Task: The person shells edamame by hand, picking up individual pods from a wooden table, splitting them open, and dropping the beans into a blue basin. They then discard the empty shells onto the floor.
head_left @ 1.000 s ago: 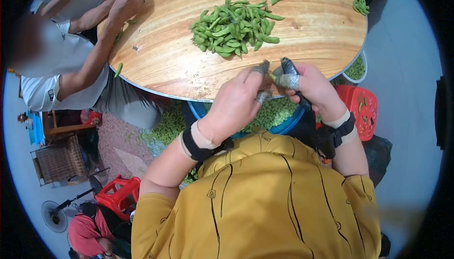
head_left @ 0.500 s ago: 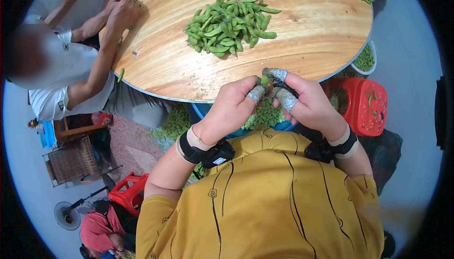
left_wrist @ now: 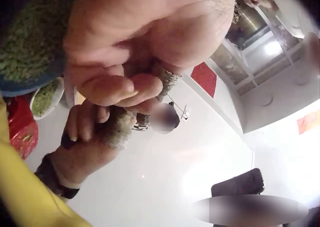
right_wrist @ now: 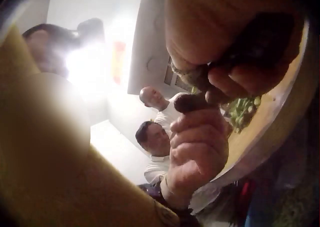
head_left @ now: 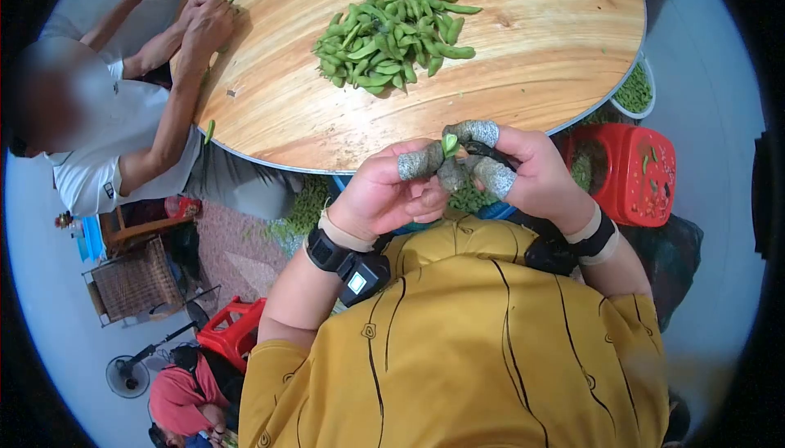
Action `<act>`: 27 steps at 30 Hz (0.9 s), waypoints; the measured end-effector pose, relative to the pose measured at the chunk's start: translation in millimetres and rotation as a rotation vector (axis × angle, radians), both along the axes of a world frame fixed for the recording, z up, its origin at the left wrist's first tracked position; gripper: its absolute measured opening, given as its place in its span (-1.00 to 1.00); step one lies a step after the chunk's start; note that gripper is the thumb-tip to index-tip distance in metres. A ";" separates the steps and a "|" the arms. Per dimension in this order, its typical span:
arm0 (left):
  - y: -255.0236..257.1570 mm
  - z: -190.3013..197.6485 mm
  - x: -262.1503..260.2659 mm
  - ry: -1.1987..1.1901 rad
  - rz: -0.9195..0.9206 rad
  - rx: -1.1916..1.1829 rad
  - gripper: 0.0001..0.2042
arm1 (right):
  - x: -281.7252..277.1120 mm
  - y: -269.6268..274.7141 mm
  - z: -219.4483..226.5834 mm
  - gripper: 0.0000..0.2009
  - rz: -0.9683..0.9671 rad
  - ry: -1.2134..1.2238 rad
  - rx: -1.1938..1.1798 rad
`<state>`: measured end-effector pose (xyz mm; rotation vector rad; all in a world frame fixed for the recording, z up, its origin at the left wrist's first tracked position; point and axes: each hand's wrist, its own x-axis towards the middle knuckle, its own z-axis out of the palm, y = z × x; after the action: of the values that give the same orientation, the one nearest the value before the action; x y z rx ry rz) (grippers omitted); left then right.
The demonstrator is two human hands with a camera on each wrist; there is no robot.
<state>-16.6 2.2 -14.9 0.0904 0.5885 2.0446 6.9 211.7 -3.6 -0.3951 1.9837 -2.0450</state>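
Over the near edge of the round wooden table [head_left: 540, 64], both hands meet at a green soybean pod [head_left: 450, 145]. My left hand [head_left: 380, 194] pinches it between thumb and forefinger. From the other side, my right hand [head_left: 540, 174] grips its end, with thumb and forefinger closed in on it. Silvery-grey, soiled wraps cover the tips of several fingers, and a black band shows on a right finger. Most of the pod is hidden by these fingers. Beyond the hands lies a heap of soybean pods [head_left: 384, 43].
Below the table edge, a blue tub [left_wrist: 30, 89] holds shelled green beans [left_wrist: 30, 37]. A red stool [head_left: 642, 194] stands at the right, near a white bowl of beans [head_left: 634, 92]. Another person [head_left: 139, 113] sits at the left, hands on the table. A fan [head_left: 129, 376] stands behind.
My hands were slightly apart at first and have come together at a pod. The left hand has turned so its fingers show more, and the bright green pod now sticks up between the fingertips.
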 end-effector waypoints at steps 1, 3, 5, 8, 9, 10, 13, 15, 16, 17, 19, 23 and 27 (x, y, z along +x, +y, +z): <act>-1.6 3.3 0.2 -0.021 0.008 -0.093 -0.72 | -1.9 0.2 0.6 -0.69 0.028 -0.094 -0.090; -2.9 3.5 2.6 -0.045 0.018 -0.183 -0.74 | -5.3 0.9 -0.5 -0.71 0.058 -0.191 -0.175; -4.6 0.7 4.9 -0.088 0.002 -0.245 -0.75 | -8.7 1.2 -3.1 -0.78 0.077 -0.227 -0.167; -15.7 -13.1 4.5 -0.075 -0.087 -0.174 -0.75 | -11.9 1.0 3.0 -0.84 0.132 -0.134 0.024; -20.0 -13.9 6.5 -0.055 -0.099 -0.181 -0.75 | -13.3 1.4 4.4 -0.85 0.161 -0.040 0.080; -19.0 -15.2 8.7 -0.108 -0.123 -0.152 -0.76 | -14.3 2.0 5.8 -0.79 0.193 -0.022 0.122; -22.0 -6.8 12.5 -0.082 -0.180 -0.175 -0.75 | -16.5 -2.2 22.3 -0.74 0.277 0.002 0.273; -23.3 -5.4 15.4 -0.087 -0.186 -0.194 -0.76 | -19.2 -4.1 24.4 -0.74 0.320 0.020 0.319; -24.1 -4.8 16.6 -0.101 -0.195 -0.218 -0.78 | -19.4 -5.5 24.3 -0.73 0.363 0.029 0.359; -24.3 -2.8 16.9 -0.132 -0.211 -0.232 -0.82 | -17.9 -8.5 22.8 -0.73 0.349 0.056 0.347; -23.4 -6.0 19.7 -0.106 -0.179 -0.191 -0.82 | -16.3 -12.8 16.3 -0.74 0.317 0.070 0.363; -29.2 -2.5 19.0 0.182 -0.159 -0.483 -0.83 | -7.6 -29.2 2.3 -0.79 0.148 0.393 0.612; -74.5 12.8 24.0 0.673 -0.352 -0.974 -0.68 | -4.5 -27.3 13.3 -0.77 0.358 0.531 0.697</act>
<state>7.4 -72.3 -2.1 0.2789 1.7790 1.1803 2.4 184.5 9.6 -1.1016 2.5141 -0.9995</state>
